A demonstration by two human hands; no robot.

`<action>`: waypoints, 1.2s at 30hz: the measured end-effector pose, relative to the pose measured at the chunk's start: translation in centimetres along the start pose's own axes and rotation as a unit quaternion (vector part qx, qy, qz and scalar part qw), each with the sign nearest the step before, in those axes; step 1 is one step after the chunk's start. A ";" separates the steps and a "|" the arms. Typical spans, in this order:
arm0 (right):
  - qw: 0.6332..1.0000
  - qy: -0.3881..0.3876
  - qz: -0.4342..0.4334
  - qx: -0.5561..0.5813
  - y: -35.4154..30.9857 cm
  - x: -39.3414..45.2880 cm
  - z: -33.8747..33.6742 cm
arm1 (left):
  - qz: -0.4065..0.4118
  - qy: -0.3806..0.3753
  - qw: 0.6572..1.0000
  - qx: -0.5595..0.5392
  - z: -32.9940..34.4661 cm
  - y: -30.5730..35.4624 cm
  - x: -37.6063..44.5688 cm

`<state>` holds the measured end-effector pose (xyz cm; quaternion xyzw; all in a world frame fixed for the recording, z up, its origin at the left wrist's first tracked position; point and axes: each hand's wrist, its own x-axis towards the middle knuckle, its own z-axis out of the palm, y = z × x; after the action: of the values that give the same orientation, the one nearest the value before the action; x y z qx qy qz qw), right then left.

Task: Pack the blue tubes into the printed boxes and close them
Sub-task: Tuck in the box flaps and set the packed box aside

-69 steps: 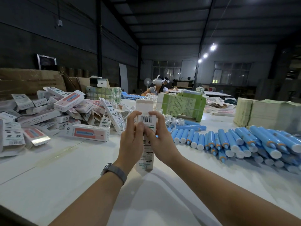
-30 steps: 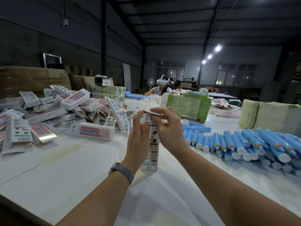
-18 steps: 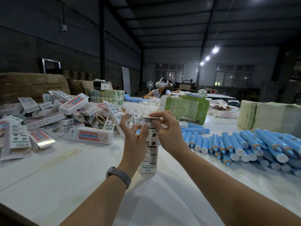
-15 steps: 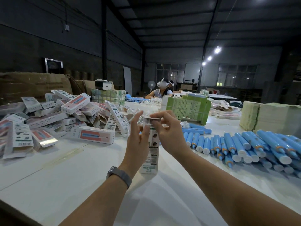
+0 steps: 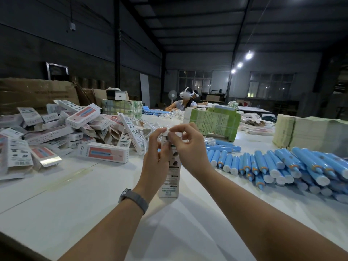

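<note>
A printed box (image 5: pixel 170 172) stands upright on its end near the middle of the white surface (image 5: pixel 62 213), its base on the surface. Both hands work at its top end: the left hand (image 5: pixel 155 157) curls round the upper part of the box with thumb and forefinger pinching at the top flap, and the right hand (image 5: pixel 190 147) pinches the same flap from the other side with its fingers bent. A grey wristband (image 5: pixel 134 199) sits on the left wrist. Toward the left edge of the surface lies a loose heap of printed boxes (image 5: pixel 66 132), some closed and some with open flaps, and one pink-faced box (image 5: pixel 103 152) lies flat just in front of the heap. Along the right side a row of blue tubes (image 5: pixel 282 166) lies side by side, white caps toward the near edge. Behind them stand a green bundle of flat cartons (image 5: pixel 212 123) and a pale stack of flat cartons (image 5: pixel 310 134) at the far right. Beyond the far edge another person wearing a white headset (image 5: pixel 185 95) sits at the surface. The room is a dim warehouse with dark walls, a ribbed ceiling, three ceiling lamps (image 5: pixel 240 65) and windows (image 5: pixel 195 82) at the back.
</note>
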<state>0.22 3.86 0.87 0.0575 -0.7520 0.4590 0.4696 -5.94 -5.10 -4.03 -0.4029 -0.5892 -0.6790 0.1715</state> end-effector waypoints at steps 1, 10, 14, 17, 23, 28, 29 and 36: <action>1.000 -0.002 -0.002 -0.005 0.1 0.0 0.0 | -0.001 0.003 1.000 -0.005 0.1 0.1 0.0; 0.999 0.008 -0.026 -0.026 -0.2 0.1 0.6 | 0.003 0.012 1.000 0.003 0.2 0.1 -0.1; 0.999 0.020 -0.022 -0.040 0.0 -0.3 1.0 | 0.009 0.010 1.000 0.005 0.5 -0.3 -0.1; 0.999 0.016 -0.012 -0.029 0.1 -0.4 0.9 | 0.015 0.007 1.000 0.018 0.5 -0.4 -0.1; 0.999 0.008 -0.041 -0.021 0.1 -0.7 1.3 | 0.023 0.002 0.999 0.025 0.6 -0.8 -0.4; 0.999 0.012 -0.046 -0.017 0.3 -0.6 1.9 | 0.018 0.006 1.000 0.023 0.6 -1.3 -0.5; 0.998 0.012 -0.051 -0.025 0.3 -0.6 1.9 | 0.018 0.005 1.000 0.021 0.6 -1.3 -0.5; 0.999 0.008 -0.031 -0.022 0.1 -0.1 2.0 | 0.033 0.012 0.998 0.051 0.6 -1.2 -0.3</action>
<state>-1.09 2.43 0.46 0.0666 -0.7562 0.4276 0.4908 -6.43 -4.31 -5.09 -0.4046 -0.6073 -0.6471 0.2207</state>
